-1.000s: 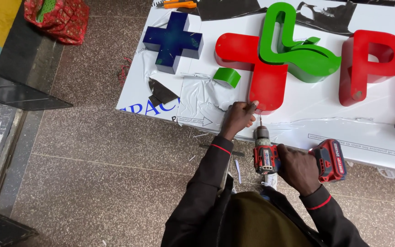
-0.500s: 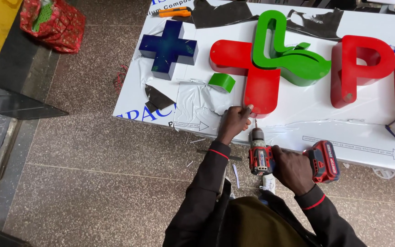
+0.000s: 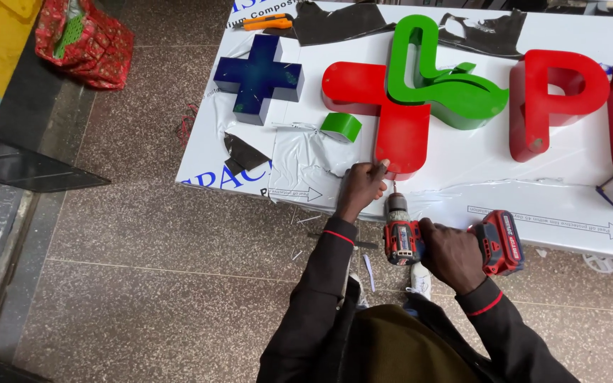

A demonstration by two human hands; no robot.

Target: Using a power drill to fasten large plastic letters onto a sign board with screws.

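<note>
Drill (image 3: 420, 237) grasped in your right hand (image 3: 452, 255) at lower centre needs to stay square to the red cross (image 3: 391, 113) while your left hand (image 3: 360, 188) pinches the screw at its bottom edge.

There is just one camera, worn on the person's head. It looks almost straight down. The person's body and arms come in from the bottom middle of the frame. The left hand (image 3: 360, 190) and the right hand (image 3: 450, 254) sit just below the middle, quite near the camera. The white board (image 3: 533, 191) fills the top right and runs off the top and right edges. The floor (image 3: 143, 269) fills the left and bottom. No other view shares the scene.
</note>
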